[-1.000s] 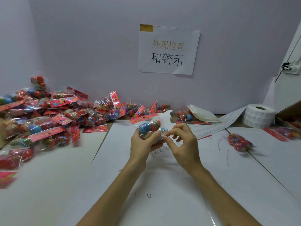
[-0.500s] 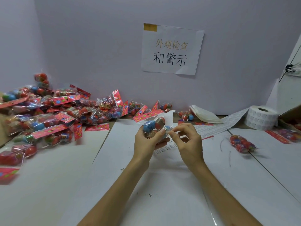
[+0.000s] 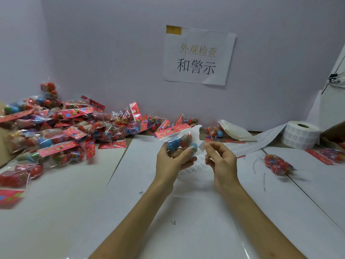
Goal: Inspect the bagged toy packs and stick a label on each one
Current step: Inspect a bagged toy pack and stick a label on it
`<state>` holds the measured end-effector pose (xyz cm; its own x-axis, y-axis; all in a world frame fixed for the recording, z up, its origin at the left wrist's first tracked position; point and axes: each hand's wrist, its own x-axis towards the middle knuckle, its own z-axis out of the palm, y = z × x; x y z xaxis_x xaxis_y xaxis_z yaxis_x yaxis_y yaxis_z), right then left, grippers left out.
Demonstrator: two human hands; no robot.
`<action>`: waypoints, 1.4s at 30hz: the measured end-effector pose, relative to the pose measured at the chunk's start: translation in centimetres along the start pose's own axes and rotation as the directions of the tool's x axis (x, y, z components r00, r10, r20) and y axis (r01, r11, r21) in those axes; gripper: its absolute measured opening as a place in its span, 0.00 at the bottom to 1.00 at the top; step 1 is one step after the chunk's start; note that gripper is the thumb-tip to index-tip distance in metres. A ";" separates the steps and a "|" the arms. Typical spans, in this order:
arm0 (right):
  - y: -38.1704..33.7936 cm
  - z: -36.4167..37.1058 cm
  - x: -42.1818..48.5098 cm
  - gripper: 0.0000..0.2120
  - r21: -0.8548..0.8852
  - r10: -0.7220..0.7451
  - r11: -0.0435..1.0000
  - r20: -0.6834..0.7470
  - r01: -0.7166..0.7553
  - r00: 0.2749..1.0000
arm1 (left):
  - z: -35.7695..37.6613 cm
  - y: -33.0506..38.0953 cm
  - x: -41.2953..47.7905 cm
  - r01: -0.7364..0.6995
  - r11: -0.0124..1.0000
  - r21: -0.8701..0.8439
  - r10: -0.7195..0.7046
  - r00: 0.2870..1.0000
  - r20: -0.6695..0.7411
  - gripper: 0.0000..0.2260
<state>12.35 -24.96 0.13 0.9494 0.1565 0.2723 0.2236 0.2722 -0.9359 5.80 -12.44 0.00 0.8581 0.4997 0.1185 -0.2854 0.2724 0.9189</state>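
Observation:
My left hand [image 3: 170, 163] grips a clear toy pack [image 3: 180, 143] with blue and red balls and a red header card, held above the table's middle. Just right of the pack, my right hand [image 3: 222, 161] has its fingers curled, and thumb and forefinger pinch a small white label [image 3: 202, 145] close to the bag. A strip of labels [image 3: 242, 146] runs across the table from a white label roll [image 3: 298, 134] at the right. One toy pack [image 3: 278, 164] lies alone on the right.
A large heap of toy packs [image 3: 61, 131] covers the table's left side up to the back wall. A folded white bag [image 3: 235, 130] lies at the back. A cardboard box [image 3: 334, 133] holds packs at the far right. White paper sheets [image 3: 130, 202] cover the table.
My right hand has drawn a little to the right, off the pack, with a small label between its fingertips. The left hand keeps hold of the pack.

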 end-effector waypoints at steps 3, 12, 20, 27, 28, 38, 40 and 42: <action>-0.1 0.0 0.0 0.03 0.058 0.046 0.997 -0.001 -0.045 0.999 | 0.0 0.0 -0.1 -0.013 1.000 0.000 0.013 1.000 0.006 0.24; -0.3 0.2 0.1 0.03 0.202 0.199 0.961 -0.044 -0.187 0.979 | 0.4 -0.3 -0.2 -0.062 0.998 0.001 0.062 0.998 -0.008 0.20; -0.3 0.2 0.2 0.03 0.215 0.220 0.955 -0.063 -0.202 0.973 | 0.8 -0.5 -0.1 -0.079 0.996 0.044 0.081 0.996 -0.035 0.23; -0.2 -0.1 0.8 0.03 0.287 0.261 0.932 -0.099 -0.223 0.960 | 0.9 -0.5 -0.3 -0.077 0.996 0.041 0.079 0.996 -0.043 0.23; -0.4 -0.7 1.3 0.03 0.370 0.298 0.899 -0.127 -0.233 0.946 | 0.6 -0.3 -0.3 -0.080 0.997 0.008 0.081 0.994 -0.067 0.21; -0.7 -3.2 2.4 0.06 0.078 0.041 0.997 -0.199 -0.025 0.979 | -0.9 1.8 -0.4 0.089 0.938 -0.334 -0.100 0.995 -0.017 0.20; -0.6 -2.0 1.5 0.05 -0.030 -0.061 0.998 -0.099 0.058 0.993 | -0.5 2.0 -0.7 0.128 0.921 -0.367 -0.111 0.992 0.067 0.22; -0.5 -1.3 0.7 0.03 -0.132 -0.157 0.979 -0.006 0.155 0.988 | -0.4 2.0 -0.8 0.160 0.912 -0.379 -0.110 0.983 0.149 0.19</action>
<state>13.17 -26.24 0.45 0.9037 0.1060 0.4149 0.3954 0.1658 -0.9034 4.39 -11.94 1.62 0.9384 0.3382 0.0710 -0.2846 0.6398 0.7139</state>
